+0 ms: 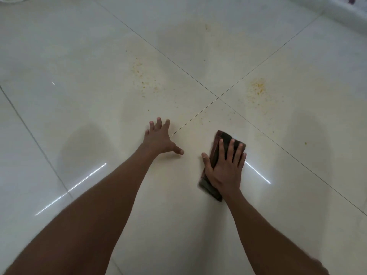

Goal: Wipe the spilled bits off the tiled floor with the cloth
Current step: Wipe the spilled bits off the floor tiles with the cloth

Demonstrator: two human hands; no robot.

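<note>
A dark brown folded cloth (223, 136) lies flat on the pale tiled floor (79, 66), just below the spot where four tiles meet. My right hand (225, 168) presses down on it, fingers spread over its top. My left hand (159, 138) rests flat on the floor to the left of the cloth, fingers apart, holding nothing. Yellow spilled bits (257, 89) sit in a dense patch beyond the cloth to the right. A thinner scatter of bits (143, 78) lies beyond my left hand. A single bit (305, 143) lies far right.
Dark grout lines cross at a joint (218, 97) just beyond both hands. A white ledge or wall base (337, 12) runs along the top right corner. A few faint specks (206, 27) lie farther away. The floor is glossy with light streaks.
</note>
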